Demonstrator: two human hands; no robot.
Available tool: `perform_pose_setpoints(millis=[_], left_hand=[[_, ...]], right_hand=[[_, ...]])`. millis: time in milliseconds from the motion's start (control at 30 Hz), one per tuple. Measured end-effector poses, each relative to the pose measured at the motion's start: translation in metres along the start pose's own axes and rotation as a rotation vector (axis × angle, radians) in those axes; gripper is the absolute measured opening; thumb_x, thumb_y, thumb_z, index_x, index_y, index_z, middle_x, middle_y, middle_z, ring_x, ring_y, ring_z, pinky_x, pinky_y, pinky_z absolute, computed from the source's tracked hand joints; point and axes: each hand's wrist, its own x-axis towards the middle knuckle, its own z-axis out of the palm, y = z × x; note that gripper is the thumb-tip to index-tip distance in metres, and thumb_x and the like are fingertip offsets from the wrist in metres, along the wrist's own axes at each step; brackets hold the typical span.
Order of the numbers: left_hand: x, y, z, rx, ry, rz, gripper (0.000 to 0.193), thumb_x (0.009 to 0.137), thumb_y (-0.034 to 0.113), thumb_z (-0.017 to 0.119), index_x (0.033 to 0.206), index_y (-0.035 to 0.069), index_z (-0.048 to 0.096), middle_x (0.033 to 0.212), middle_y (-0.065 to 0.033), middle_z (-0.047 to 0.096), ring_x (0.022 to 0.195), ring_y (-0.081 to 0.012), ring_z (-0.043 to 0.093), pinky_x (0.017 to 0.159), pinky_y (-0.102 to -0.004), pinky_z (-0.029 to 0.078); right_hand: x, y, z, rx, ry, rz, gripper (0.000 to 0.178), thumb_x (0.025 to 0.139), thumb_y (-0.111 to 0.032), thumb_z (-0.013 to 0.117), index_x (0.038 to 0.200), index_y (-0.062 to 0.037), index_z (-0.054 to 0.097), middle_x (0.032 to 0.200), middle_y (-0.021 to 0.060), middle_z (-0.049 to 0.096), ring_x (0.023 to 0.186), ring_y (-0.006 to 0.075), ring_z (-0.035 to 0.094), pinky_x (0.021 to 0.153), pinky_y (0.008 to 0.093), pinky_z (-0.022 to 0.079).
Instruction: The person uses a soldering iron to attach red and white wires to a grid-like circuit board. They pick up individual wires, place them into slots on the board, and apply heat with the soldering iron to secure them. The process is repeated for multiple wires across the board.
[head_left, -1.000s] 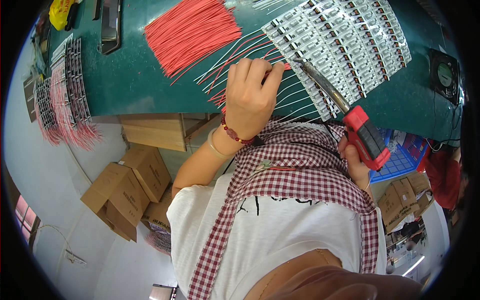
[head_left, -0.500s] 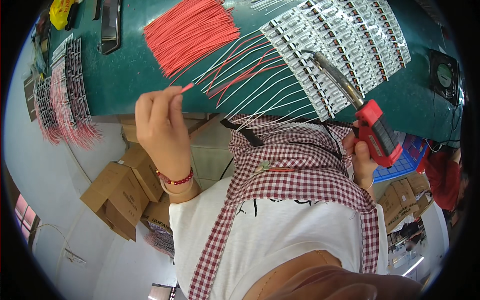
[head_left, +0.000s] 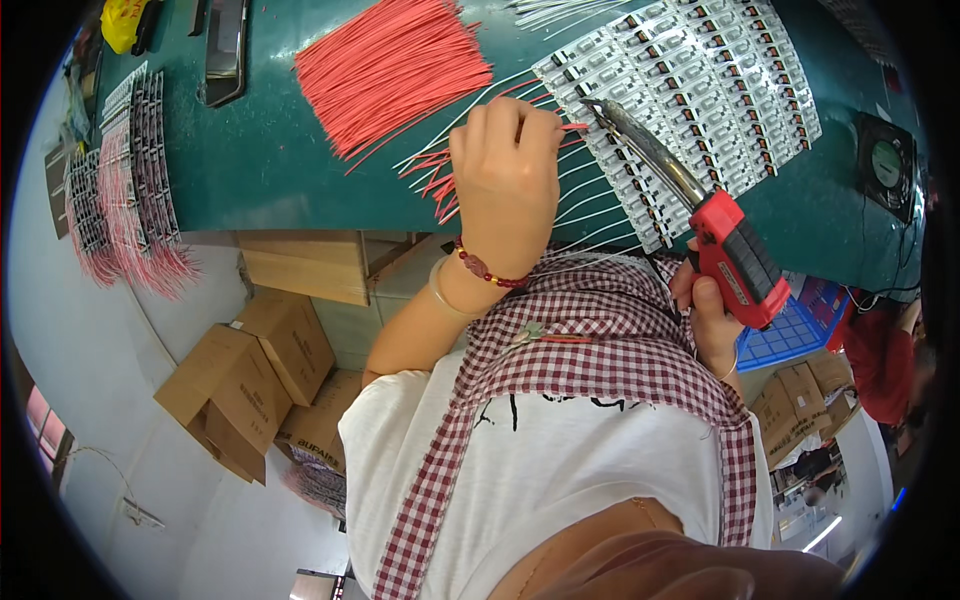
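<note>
My left hand (head_left: pixel 505 175) is closed, fingers pinched on a thin red wire (head_left: pixel 573 127) whose end sticks out toward the panel of small circuit boards (head_left: pixel 700 100). That hand hovers over red and white wires running out from the panel's left edge. In my right hand (head_left: pixel 712 318) is a soldering iron (head_left: pixel 742 258) with a red and black handle. Its dark bent tip is over the panel's left edge, close to the red wire's end; whether they touch I cannot tell. White wires (head_left: pixel 582 190) trail from the panel toward my checked apron.
A pile of red wires (head_left: pixel 390 70) lies on the green table (head_left: pixel 260 160). Beyond it to the left is a dark phone-like device (head_left: pixel 226 55). Wired boards (head_left: pixel 125 180) hang over the left edge. A small black fan (head_left: pixel 887 158) stands at right, a blue basket (head_left: pixel 785 335) below.
My left hand has moved right, carrying the red wire from left of the loose wires to the panel's edge. The soldering iron has shifted slightly left.
</note>
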Motion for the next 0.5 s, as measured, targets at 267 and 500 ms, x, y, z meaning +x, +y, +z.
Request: perform_pose_setpoints(millis=[267,500], left_hand=[[0.002,-0.013,0.006,-0.061,-0.001,0.071,0.014,0.073,0.0,0.065,0.086,0.005,0.063,0.084,-0.0073,0.054,0.079,-0.0253,0.053,0.071,-0.0371,0.042],[0.008,-0.021,-0.001,-0.088,-0.025,0.196,0.023,0.067,-0.007,0.066,0.088,0.004,0.067,0.083,-0.0081,0.057,0.077,-0.0257,0.055,0.067,-0.0357,0.047]], right_hand=[[-0.001,0.003,0.002,-0.041,0.004,0.003,0.05,0.09,-0.036,0.067,0.121,0.0014,0.055,0.067,0.0063,0.057,0.053,0.0094,0.047,0.049,0.023,0.035],[-0.003,0.017,-0.006,-0.198,-0.037,-0.075,0.039,0.092,-0.029,0.065,0.114,0.0027,0.056,0.069,0.006,0.056,0.055,0.0094,0.048,0.05,0.0236,0.038]])
